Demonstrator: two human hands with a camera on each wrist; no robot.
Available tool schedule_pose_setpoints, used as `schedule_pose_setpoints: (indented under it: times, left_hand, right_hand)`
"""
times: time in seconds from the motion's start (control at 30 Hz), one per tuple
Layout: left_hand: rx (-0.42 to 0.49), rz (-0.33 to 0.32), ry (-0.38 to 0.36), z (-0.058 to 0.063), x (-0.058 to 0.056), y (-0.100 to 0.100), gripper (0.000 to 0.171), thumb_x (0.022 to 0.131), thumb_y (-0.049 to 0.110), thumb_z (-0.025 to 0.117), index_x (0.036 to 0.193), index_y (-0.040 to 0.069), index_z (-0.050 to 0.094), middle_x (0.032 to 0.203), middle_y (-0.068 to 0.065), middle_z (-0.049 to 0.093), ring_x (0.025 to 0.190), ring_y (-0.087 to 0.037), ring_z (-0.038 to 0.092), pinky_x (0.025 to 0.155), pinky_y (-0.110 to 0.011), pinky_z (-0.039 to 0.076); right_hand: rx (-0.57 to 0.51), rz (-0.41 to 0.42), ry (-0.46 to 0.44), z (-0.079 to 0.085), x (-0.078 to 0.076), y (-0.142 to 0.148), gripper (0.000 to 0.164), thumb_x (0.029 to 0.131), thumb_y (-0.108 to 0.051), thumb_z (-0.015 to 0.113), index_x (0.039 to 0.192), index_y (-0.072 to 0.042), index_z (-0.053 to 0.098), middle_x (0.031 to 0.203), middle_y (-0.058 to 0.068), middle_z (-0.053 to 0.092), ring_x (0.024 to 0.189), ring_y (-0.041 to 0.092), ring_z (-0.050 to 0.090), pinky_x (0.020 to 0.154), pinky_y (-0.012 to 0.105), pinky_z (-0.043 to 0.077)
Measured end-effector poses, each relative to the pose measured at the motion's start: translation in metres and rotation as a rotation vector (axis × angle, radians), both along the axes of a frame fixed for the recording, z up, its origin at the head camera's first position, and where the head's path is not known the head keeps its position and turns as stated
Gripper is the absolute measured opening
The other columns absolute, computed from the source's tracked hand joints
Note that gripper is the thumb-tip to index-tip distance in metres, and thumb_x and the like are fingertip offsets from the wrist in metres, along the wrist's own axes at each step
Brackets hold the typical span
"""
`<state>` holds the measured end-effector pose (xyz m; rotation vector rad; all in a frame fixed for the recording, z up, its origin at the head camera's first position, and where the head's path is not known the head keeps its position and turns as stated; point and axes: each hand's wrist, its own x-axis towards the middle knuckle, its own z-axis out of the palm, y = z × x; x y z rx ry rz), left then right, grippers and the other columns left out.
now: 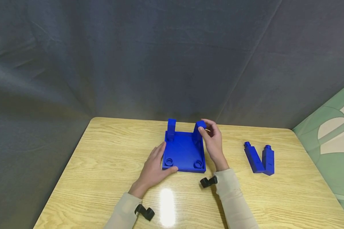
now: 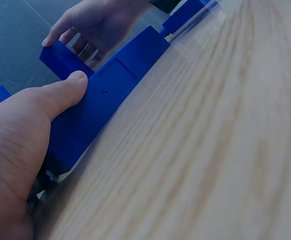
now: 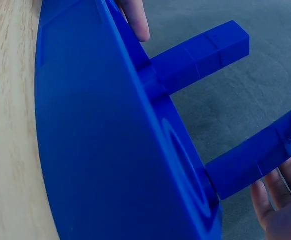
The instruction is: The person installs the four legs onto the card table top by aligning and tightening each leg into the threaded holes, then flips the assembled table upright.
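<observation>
Two light sleeves are occupying the near side of the head view, each with a small black wrist mount. Just beyond, the left hand is bracing the near left corner of a shallow blue tray; its fingers are lying nearly straight along the left wall while its thumb is pressing the front wall, presumably to stop the tray from sliding. The tray is lying flat on the wooden table, hollow side up, which is leaving two round sockets exposed at its near corners.

Off to the right, well apart from the tray, two loose blue posts are lying with their near ends apparently touching and their knobbed ends pointing away; that spot is probably sparing the workspace while staying within reach.

Farther in, the right hand is grasping the top of another post between thumb and fingers, likely because a high hold is giving better control over its angle. This post is standing at the far right corner, leaning slightly; whether it is fully seated cannot be told. At the far left corner a matching post is standing upright, unheld. Behind everything, a dark curtain is hanging.
</observation>
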<state>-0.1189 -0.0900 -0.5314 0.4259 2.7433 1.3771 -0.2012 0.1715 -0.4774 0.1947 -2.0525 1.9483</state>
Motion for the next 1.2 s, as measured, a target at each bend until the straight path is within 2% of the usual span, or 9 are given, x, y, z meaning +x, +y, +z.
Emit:
schedule_pose_setpoints:
  times: [0.23, 0.37, 0.47, 0.6, 0.73, 0.87, 1.07, 1.2]
  left_hand:
    - [0.003, 0.002, -0.001, -0.0001, -0.0009, 0.0, 0.113, 0.095, 0.06, 0.083, 0.18, 0.018, 0.02, 0.184, -0.008, 0.025, 0.168, -0.045, 0.02, 0.128, -0.075, 0.027]
    - [0.004, 0.0, 0.002, 0.0002, -0.0009, 0.0002, 0.113, 0.095, 0.06, 0.083, 0.179, 0.017, 0.021, 0.184, -0.008, 0.025, 0.168, -0.046, 0.02, 0.129, -0.075, 0.026]
    - [0.002, -0.004, 0.004, 0.0002, -0.0007, 0.0, 0.113, 0.095, 0.06, 0.082, 0.179, 0.017, 0.02, 0.184, -0.008, 0.024, 0.169, -0.045, 0.019, 0.129, -0.074, 0.026]
    - [-0.005, -0.011, 0.002, -0.0009, -0.0005, -0.0007, 0.114, 0.096, 0.061, 0.082, 0.18, 0.017, 0.019, 0.185, -0.007, 0.023, 0.169, -0.045, 0.018, 0.129, -0.074, 0.025]
    - [-0.006, -0.011, 0.002, -0.0016, -0.0004, -0.001, 0.113, 0.096, 0.061, 0.082, 0.18, 0.018, 0.019, 0.185, -0.006, 0.022, 0.169, -0.045, 0.018, 0.129, -0.074, 0.025]
    - [-0.003, -0.009, 0.002, -0.0013, 0.0, -0.0008, 0.113, 0.096, 0.061, 0.082, 0.18, 0.018, 0.019, 0.185, -0.006, 0.022, 0.169, -0.045, 0.018, 0.129, -0.074, 0.025]
    - [0.002, -0.009, 0.003, -0.0005, 0.0002, -0.0003, 0.113, 0.096, 0.06, 0.082, 0.18, 0.017, 0.019, 0.185, -0.007, 0.022, 0.169, -0.045, 0.018, 0.129, -0.074, 0.025]
    - [0.002, -0.008, 0.005, -0.0002, 0.0003, -0.0002, 0.113, 0.096, 0.06, 0.082, 0.18, 0.017, 0.02, 0.185, -0.007, 0.023, 0.169, -0.045, 0.018, 0.13, -0.074, 0.025]
  right_hand:
    - [0.013, -0.085, 0.023, -0.0016, -0.0016, -0.0025, 0.033, 0.102, 0.004, 0.076, 0.13, 0.011, 0.061, 0.115, 0.004, 0.064, 0.104, 0.013, 0.062, 0.095, 0.023, 0.053]
    - [0.01, -0.091, 0.026, -0.0026, -0.0021, -0.0024, 0.034, 0.102, 0.004, 0.076, 0.132, 0.011, 0.06, 0.116, 0.003, 0.063, 0.105, 0.013, 0.063, 0.096, 0.023, 0.053]
    - [-0.004, -0.057, 0.02, -0.003, -0.0018, -0.0011, 0.037, 0.108, 0.0, 0.069, 0.142, 0.01, 0.059, 0.124, 0.005, 0.062, 0.112, 0.013, 0.061, 0.1, 0.023, 0.051]
    - [-0.08, 0.042, 0.01, -0.002, -0.0013, 0.0016, 0.043, 0.117, -0.008, 0.048, 0.157, 0.006, 0.052, 0.142, 0.015, 0.064, 0.128, 0.013, 0.06, 0.11, 0.028, 0.044]
    - [-0.15, 0.16, -0.003, -0.0016, -0.0023, 0.0043, 0.051, 0.116, -0.009, 0.037, 0.164, 0.006, 0.045, 0.15, 0.014, 0.067, 0.139, 0.015, 0.06, 0.122, 0.04, 0.035]
    - [-0.15, 0.215, -0.008, -0.0024, -0.0019, 0.0054, 0.052, 0.115, -0.008, 0.037, 0.165, 0.006, 0.044, 0.145, 0.007, 0.072, 0.138, 0.017, 0.062, 0.127, 0.043, 0.031]
    - [-0.154, 0.214, 0.016, -0.0023, -0.0012, 0.0063, 0.048, 0.114, -0.005, 0.041, 0.158, 0.01, 0.049, 0.137, 0.011, 0.075, 0.132, 0.024, 0.067, 0.122, 0.034, 0.041]
    - [-0.148, 0.183, -0.004, -0.0012, -0.0006, 0.0061, 0.046, 0.111, -0.001, 0.047, 0.156, 0.012, 0.052, 0.131, -0.001, 0.074, 0.124, 0.019, 0.064, 0.113, 0.031, 0.044]
